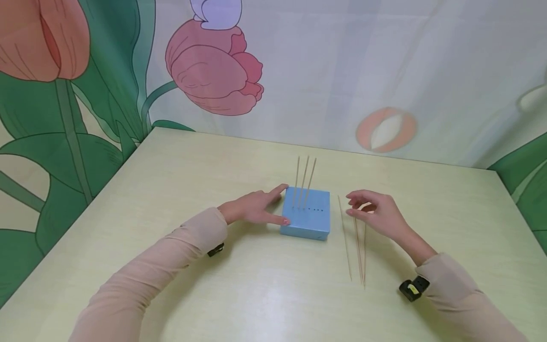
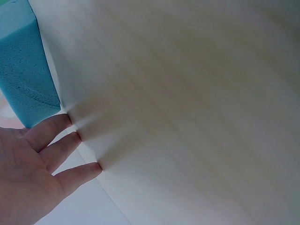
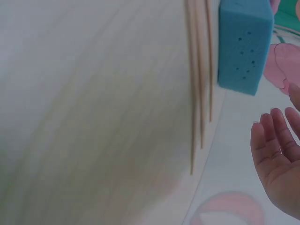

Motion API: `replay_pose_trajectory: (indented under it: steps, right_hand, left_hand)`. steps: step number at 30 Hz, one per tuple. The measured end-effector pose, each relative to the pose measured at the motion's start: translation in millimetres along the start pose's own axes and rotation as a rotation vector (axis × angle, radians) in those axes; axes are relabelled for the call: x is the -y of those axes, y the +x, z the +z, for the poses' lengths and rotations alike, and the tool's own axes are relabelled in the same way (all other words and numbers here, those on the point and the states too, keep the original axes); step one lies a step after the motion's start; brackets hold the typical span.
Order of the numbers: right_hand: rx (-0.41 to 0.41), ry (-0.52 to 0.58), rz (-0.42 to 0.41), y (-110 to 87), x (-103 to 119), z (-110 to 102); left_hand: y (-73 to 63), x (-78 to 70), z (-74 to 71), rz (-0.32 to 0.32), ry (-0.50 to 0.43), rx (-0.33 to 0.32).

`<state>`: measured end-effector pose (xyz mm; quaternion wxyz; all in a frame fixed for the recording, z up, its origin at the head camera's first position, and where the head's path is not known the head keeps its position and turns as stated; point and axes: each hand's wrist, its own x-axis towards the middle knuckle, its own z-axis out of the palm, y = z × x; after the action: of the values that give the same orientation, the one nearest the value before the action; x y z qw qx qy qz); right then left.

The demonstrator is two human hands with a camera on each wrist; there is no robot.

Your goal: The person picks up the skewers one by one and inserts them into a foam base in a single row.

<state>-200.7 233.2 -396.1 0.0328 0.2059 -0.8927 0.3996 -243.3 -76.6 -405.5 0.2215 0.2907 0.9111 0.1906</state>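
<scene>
From the head, my left hand (image 1: 256, 207), thumb and index apart, touches the blue block (image 1: 314, 222) bearing three standing sticks (image 1: 304, 180); my right hand (image 1: 380, 213), loosely bent, is above loose sticks (image 1: 344, 237) on the table (image 1: 243, 289); left wrist: fingers (image 2: 63, 147) straight, spread; right wrist: fingers (image 3: 280, 126) relaxed.

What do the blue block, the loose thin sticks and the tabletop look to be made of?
Blue block: probably matte foam; the left wrist view shows a finely pitted surface.
Loose thin sticks: likely bamboo or wood, plain tan, seemingly uncoated.
Tabletop: pale, with a soft sheen where light reflects; perhaps wood or laminate, I can't tell which.
</scene>
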Motion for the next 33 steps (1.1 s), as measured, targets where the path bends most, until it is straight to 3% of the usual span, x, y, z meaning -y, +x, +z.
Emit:
replay_pose_trajectory:
  steps: [13, 33]
  right_hand:
    - [0.128, -0.174, -0.024, -12.8, -25.5, -17.3]
    - [0.294, -0.38, 0.125, -19.5, -55.1, -23.4]
  left_hand:
    - [-0.5, -1.0, -0.8, -0.002, -0.018, 0.001]
    - [-2.0, -0.7, -0.8, -0.013, -0.02, 0.005]
